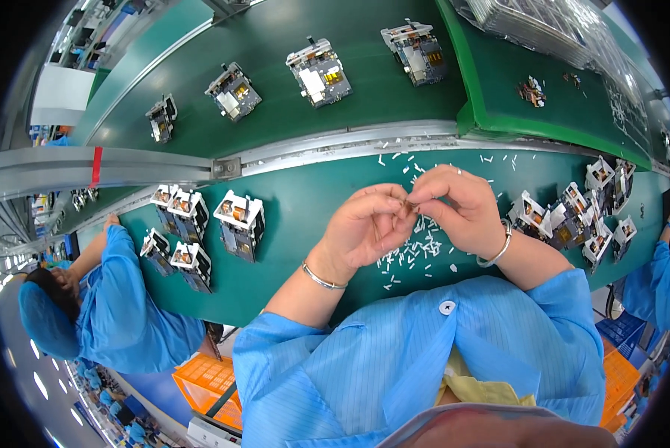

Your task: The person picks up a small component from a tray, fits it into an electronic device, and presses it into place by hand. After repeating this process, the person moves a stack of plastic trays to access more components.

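My left hand (pixel 365 228) and my right hand (pixel 458 209) meet over the green bench, their fingertips pinched together. Between them is a small copper-brown piece (pixel 410 206), too small and too covered by the fingers for its kind to show. Below and around my hands many small white strips (pixel 424 246) lie scattered on the bench surface. Each wrist wears a metal bangle. Nearest on the left stands a unit with a white plastic frame and a dark circuit board (pixel 240 224); on the right, similar units (pixel 571 226) sit close together.
Beyond a metal rail (pixel 335 145), several board assemblies (pixel 318 75) rest on a green conveyor. At far right, a green-edged shelf bears a small pile of copper-coloured pieces (pixel 531 91) and clear plastic trays (pixel 533 26). A co-worker (pixel 118 299) in blue sits at left; orange crates (pixel 209 384) stand below.
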Demonstrator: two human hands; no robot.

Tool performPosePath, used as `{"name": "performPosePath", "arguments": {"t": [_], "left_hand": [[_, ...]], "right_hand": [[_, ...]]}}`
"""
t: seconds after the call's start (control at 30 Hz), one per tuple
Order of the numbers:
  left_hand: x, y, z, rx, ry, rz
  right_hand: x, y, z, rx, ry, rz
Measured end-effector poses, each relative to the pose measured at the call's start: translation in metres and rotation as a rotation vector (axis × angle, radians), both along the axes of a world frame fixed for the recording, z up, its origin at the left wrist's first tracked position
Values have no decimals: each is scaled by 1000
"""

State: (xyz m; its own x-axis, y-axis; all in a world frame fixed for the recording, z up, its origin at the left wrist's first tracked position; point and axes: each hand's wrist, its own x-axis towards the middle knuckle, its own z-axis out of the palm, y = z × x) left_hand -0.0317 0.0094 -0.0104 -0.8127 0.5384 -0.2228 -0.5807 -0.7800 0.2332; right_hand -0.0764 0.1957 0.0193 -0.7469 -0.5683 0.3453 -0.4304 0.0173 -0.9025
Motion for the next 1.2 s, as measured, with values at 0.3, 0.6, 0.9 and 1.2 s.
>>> {"name": "performPosePath", "arguments": {"t": [0.3, 0.6, 0.9, 1.2], "left_hand": [[-134, -73, -17, -2161, 561, 903], [-139, -72, -23, -1730, 540, 577], [29, 3, -23, -1857, 598, 339], [31, 6, -31, -1701, 552, 445]], "right_hand": [[-9, 1, -12, -199, -569, 13], [4, 4, -14, -43, -318, -93], [17, -3, -26, 108, 21, -175], [8, -18, -42, 193, 58, -189]]}}
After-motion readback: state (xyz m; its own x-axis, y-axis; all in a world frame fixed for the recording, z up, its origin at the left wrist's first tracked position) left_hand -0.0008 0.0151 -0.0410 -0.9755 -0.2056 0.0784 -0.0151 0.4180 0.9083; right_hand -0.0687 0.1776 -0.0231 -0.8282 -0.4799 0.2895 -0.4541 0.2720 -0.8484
